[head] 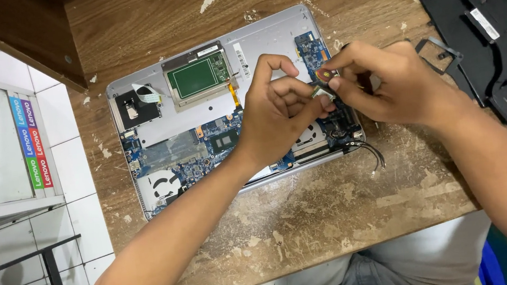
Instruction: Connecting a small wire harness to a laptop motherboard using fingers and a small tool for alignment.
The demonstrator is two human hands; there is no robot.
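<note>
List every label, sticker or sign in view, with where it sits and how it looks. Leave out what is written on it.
Strip of stickers: upright on the glass cabinet's frame at left; blue, purple, red and green bands.
White label: on the black fan assembly at upper right; small tilted rectangle.
White label: on the open laptop's silver shell, right of the green touchpad board; narrow upright strip.
No screens or packages.

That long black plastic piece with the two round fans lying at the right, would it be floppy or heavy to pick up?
The black fan assembly looks like thin moulded plastic, so probably light for its size. It is long and narrow, so it may flex slightly if lifted by one end. Lying flat on the wooden table, it seems unlikely to roll.
</note>
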